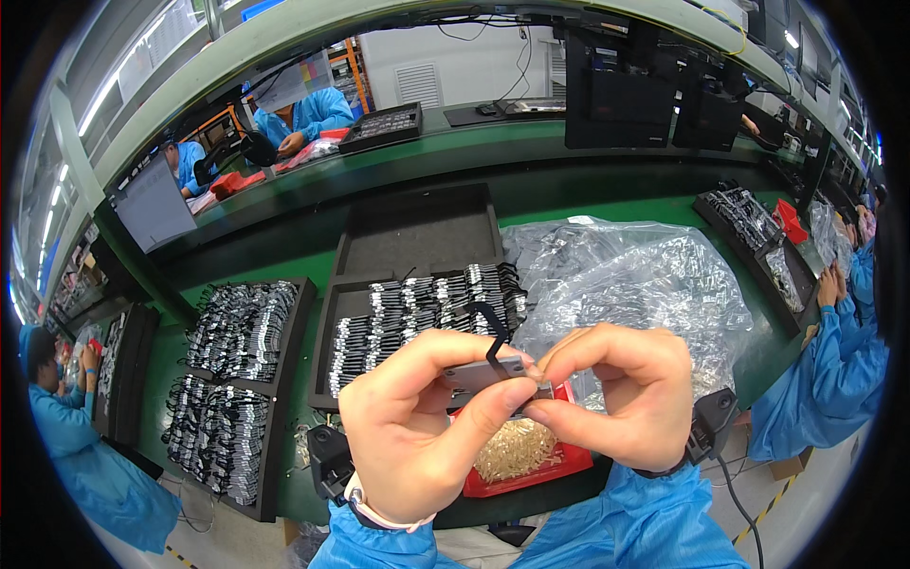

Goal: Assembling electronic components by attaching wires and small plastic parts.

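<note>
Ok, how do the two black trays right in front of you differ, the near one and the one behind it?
The near tray is filled with rows of black-and-silver parts, while the far tray behind it shows only its bare black floor. The near tray is partly hidden by the hands, left hand and right hand; the far tray is in plain view. Both are black, rectangular, and sit on the green bench.

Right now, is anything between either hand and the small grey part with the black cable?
Nothing visible. The left hand and right hand both pinch the grey part directly, above the red tray.
</note>
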Action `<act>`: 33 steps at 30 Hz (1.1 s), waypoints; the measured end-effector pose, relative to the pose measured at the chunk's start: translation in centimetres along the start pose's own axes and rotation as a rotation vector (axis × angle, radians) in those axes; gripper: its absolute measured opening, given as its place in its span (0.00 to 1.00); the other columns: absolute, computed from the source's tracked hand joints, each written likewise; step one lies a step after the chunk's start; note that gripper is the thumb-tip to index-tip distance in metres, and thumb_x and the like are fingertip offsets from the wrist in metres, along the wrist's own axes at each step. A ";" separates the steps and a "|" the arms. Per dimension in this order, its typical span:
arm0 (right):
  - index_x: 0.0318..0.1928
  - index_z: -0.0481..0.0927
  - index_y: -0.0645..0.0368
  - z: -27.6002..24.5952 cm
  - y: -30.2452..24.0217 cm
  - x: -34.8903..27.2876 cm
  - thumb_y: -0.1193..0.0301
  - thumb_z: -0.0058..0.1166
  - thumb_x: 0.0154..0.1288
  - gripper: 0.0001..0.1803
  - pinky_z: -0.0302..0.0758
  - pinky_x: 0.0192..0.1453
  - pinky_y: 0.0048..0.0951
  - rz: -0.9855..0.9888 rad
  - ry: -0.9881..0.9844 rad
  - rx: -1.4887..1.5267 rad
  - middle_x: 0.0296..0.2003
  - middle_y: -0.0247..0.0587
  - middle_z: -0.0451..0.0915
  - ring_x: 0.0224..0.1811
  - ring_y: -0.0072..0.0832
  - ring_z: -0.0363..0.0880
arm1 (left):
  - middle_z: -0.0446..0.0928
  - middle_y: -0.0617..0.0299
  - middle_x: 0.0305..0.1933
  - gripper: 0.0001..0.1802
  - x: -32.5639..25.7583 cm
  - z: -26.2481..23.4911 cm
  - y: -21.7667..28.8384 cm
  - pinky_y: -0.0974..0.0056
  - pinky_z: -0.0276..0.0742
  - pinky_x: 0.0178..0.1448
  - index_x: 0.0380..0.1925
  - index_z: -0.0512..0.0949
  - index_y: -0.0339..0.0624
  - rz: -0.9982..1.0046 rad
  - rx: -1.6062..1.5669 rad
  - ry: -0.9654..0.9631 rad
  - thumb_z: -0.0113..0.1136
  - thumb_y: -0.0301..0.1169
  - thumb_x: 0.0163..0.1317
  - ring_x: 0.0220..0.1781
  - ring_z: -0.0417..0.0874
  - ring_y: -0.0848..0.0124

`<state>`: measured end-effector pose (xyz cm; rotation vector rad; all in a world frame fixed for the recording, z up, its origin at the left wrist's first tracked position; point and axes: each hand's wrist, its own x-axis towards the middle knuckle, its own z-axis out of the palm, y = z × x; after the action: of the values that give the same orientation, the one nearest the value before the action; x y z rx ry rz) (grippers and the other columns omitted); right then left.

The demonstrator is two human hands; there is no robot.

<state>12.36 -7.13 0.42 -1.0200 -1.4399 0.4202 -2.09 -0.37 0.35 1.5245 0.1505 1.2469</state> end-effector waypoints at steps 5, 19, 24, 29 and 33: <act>0.27 0.78 0.63 0.3 -0.1 -0.1 0.77 0.63 0.44 0.08 0.75 0.31 0.20 0.032 0.014 0.023 0.25 0.38 0.80 0.27 0.20 0.80 | 0.76 0.53 0.28 0.09 0.1 1.0 1.1 0.69 0.76 0.37 0.29 0.73 0.28 -0.123 -0.014 0.155 0.61 0.18 0.46 0.30 0.79 0.69; 0.28 0.78 0.64 -0.1 -0.1 0.0 0.77 0.62 0.44 0.09 0.75 0.33 0.22 0.027 -0.010 -0.013 0.25 0.40 0.80 0.28 0.23 0.80 | 0.77 0.57 0.34 0.12 0.2 -0.1 0.3 0.71 0.75 0.43 0.35 0.72 0.29 -0.100 0.041 -0.051 0.61 0.16 0.48 0.39 0.78 0.73; 0.29 0.78 0.64 0.0 -0.2 0.1 0.78 0.61 0.45 0.08 0.75 0.33 0.22 0.013 -0.001 -0.020 0.25 0.40 0.80 0.29 0.23 0.80 | 0.77 0.55 0.34 0.11 0.2 0.0 0.0 0.70 0.76 0.43 0.35 0.72 0.29 -0.086 -0.013 -0.027 0.59 0.15 0.50 0.38 0.79 0.72; 0.30 0.76 0.65 0.1 0.0 0.2 0.78 0.60 0.46 0.09 0.75 0.35 0.22 0.021 0.013 0.050 0.26 0.39 0.79 0.30 0.22 0.80 | 0.76 0.52 0.29 0.09 0.4 0.9 0.2 0.69 0.75 0.39 0.30 0.71 0.30 -0.070 -0.005 0.094 0.60 0.20 0.48 0.32 0.78 0.69; 0.33 0.75 0.65 0.4 0.1 0.2 0.79 0.60 0.46 0.11 0.75 0.38 0.21 0.024 0.054 0.109 0.28 0.39 0.77 0.31 0.21 0.79 | 0.76 0.51 0.29 0.08 0.5 1.2 0.5 0.67 0.75 0.39 0.30 0.71 0.30 -0.104 -0.064 0.141 0.58 0.22 0.51 0.32 0.78 0.68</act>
<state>12.01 -6.84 0.41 -0.9544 -1.3434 0.4806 -1.25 -0.97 1.21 1.3570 0.2765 1.2637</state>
